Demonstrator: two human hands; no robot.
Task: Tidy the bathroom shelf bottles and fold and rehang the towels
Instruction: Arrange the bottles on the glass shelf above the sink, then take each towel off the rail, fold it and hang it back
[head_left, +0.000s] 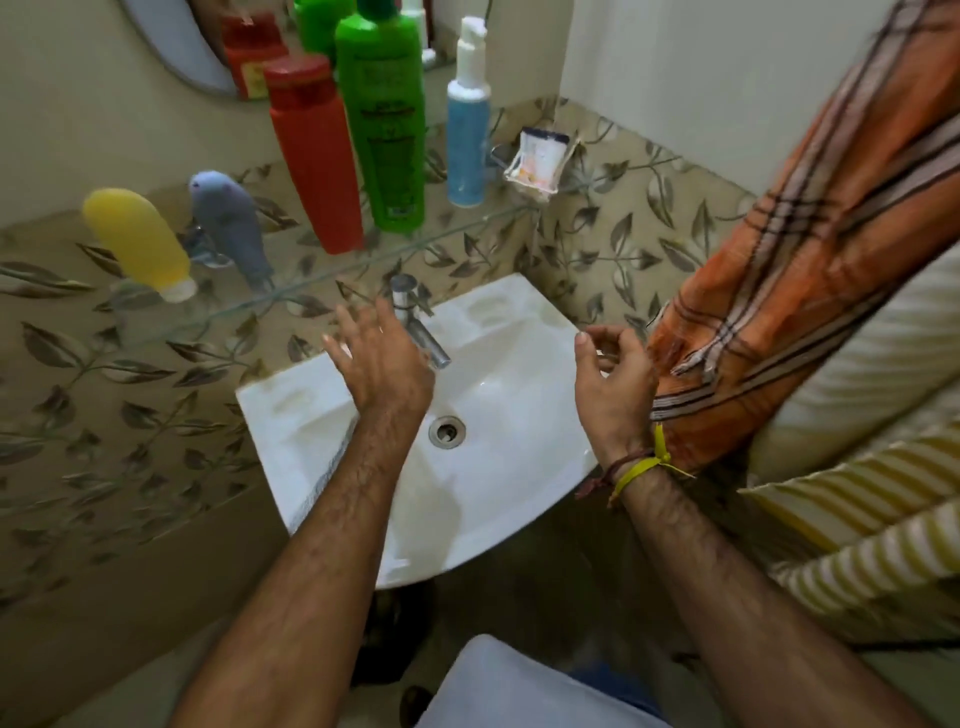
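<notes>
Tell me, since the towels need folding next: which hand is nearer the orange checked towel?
Right. The right hand is just beside the orange checked towel; the left hand hovers by the tap.

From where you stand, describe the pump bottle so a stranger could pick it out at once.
Above the white sink runs a glass shelf holding a row of bottles. The pump bottle stands upright at the right end of that row, beside the tall green bottle. It alone has a pale blue body and a white pump top.
</notes>
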